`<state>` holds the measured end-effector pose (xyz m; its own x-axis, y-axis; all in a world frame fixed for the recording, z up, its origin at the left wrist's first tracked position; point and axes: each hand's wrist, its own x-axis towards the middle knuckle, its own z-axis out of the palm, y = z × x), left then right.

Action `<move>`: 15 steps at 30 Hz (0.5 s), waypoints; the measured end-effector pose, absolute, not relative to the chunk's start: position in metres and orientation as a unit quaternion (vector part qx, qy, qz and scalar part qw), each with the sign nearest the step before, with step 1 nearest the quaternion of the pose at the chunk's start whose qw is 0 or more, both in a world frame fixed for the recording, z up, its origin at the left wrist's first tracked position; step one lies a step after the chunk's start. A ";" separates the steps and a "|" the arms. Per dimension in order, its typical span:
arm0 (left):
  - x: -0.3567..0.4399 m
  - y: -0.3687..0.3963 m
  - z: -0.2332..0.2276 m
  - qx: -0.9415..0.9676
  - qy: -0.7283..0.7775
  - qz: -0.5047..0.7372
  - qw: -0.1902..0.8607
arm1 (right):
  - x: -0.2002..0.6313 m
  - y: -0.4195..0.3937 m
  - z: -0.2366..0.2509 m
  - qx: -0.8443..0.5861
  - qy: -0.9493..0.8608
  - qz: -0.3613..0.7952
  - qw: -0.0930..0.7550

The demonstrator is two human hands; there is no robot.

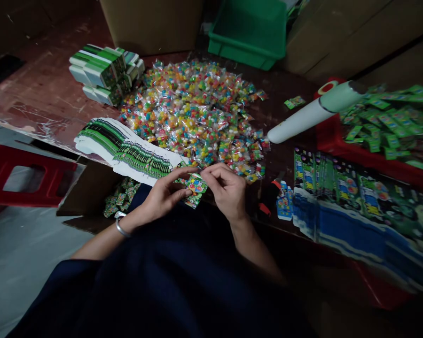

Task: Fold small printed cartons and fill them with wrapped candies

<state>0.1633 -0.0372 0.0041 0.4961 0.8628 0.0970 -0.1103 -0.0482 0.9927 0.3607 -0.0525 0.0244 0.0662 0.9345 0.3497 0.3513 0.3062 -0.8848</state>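
Note:
Between my two hands is a small green printed candy box, close to the table's front edge. My left hand grips its left side between thumb and fingers. At its upper right corner, my right hand pinches with thumb and forefinger; the fingertips partly cover that edge. Just beyond lies a large heap of clear candy bags filled with colourful round sweets. A fanned row of flat green-and-white cartons stretches leftward from my left hand.
Bundled cartons stand at the back left, a green bin behind the heap. Right are a white roll, a red crate of green packets, printed sheets and a red-and-black cutter. Below left, an open cardboard box holds small packs.

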 end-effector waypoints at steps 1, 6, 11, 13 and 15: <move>0.164 -0.037 0.003 0.598 0.314 0.395 0.623 | 0.360 -0.055 0.024 -0.517 -0.636 0.262 0.510; 0.153 -0.035 0.005 0.595 0.338 0.355 0.637 | 0.361 -0.065 0.018 -0.487 -0.670 0.305 0.470; 0.091 -0.019 0.033 0.706 0.395 0.185 0.558 | 0.377 -0.065 0.001 -0.484 -0.704 0.321 0.409; 0.059 -0.011 0.041 0.743 0.457 0.143 0.467 | 0.383 -0.064 -0.010 -0.493 -0.750 0.268 0.351; 0.035 -0.005 0.044 0.736 0.504 0.141 0.429 | 0.386 -0.062 -0.021 -0.488 -0.792 0.229 0.287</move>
